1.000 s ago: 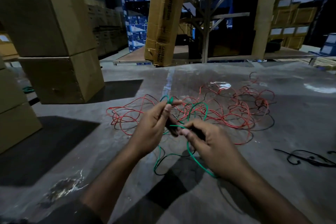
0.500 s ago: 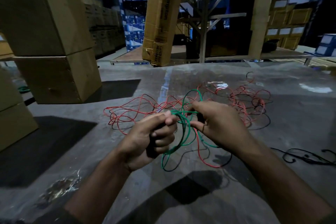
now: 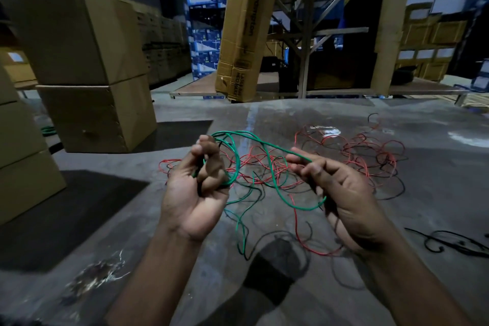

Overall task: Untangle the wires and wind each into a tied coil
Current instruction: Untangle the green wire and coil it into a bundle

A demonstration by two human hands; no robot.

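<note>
Stacked cardboard boxes (image 3: 87,71) close off the left side, their corrugated faces plain and square-edged, with a dark shadowed patch of floor (image 3: 264,299) in front of them. The floor is grey, smooth and slightly glossy, and stretches open toward the middle and right, where a low wooden platform (image 3: 291,90) and a leaning tall carton (image 3: 246,29) mark the far edge.

The left hand (image 3: 197,188) is raised palm-up over the floor, its fingers curled around several loops of green wire (image 3: 267,148), gripping them as a small bundle. From there the thin, plastic-coated green wire arcs across to the right hand (image 3: 341,193), whose thumb and fingertips pinch a strand near its end; a further loop sags below that palm. The two hands are held apart, with the wire spanning the gap.

Beneath and beyond them lies the tangle of red wires (image 3: 349,156) mixed with black strands, spread in loose, irregular curls on the floor. Further right, a separate black wire (image 3: 449,242) lies by itself, well apart from the tangle.
</note>
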